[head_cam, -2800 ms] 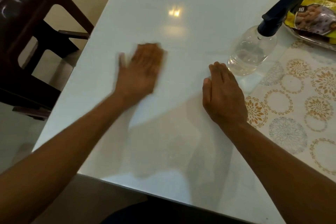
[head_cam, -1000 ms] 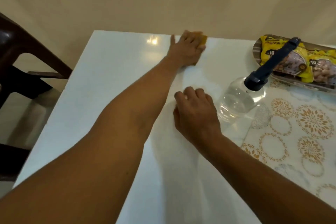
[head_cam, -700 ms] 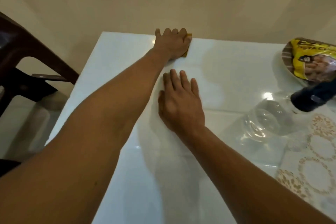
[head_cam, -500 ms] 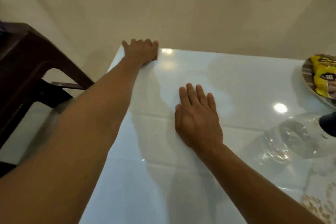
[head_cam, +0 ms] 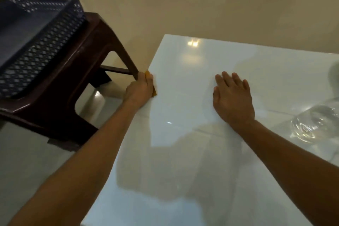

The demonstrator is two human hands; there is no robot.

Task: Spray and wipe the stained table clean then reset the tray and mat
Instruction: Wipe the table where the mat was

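- Head view: a glossy white table (head_cam: pixel 211 152) filled the right and lower part of the picture, its left edge running on a slant from the far corner down to the bottom.
- The left hand (head_cam: pixel 140 91) sat right at that left edge, about midway along it, fingers curled down over the rim.
- It pressed a yellow cloth (head_cam: pixel 153 91) against the edge; only a thin strip of cloth showed beside the hand and a small bit near the fingertips, the rest hidden under the palm.
- The right hand (head_cam: pixel 233 100) lay flat on the tabletop, well apart from the left hand, fingers straight and slightly spread, holding nothing.
- Both forearms reached in from the bottom, their shadows falling on the surface.
- A clear bottle (head_cam: pixel 315 124) showed at the right edge, near the right wrist but not touching it; it was blurred and partly cut off, so I could not tell how it lay.
- A dark brown chair (head_cam: pixel 60 101) stood on the floor just beside the table's left edge, one leg very near the left hand's fingers; whether they touched could not be told.
- A dark blue perforated basket (head_cam: pixel 31 38) with a handle rested on the chair's seat.
- Pale floor tiles (head_cam: pixel 201 2) filled the background.
- A light glare sat near the table's far corner.
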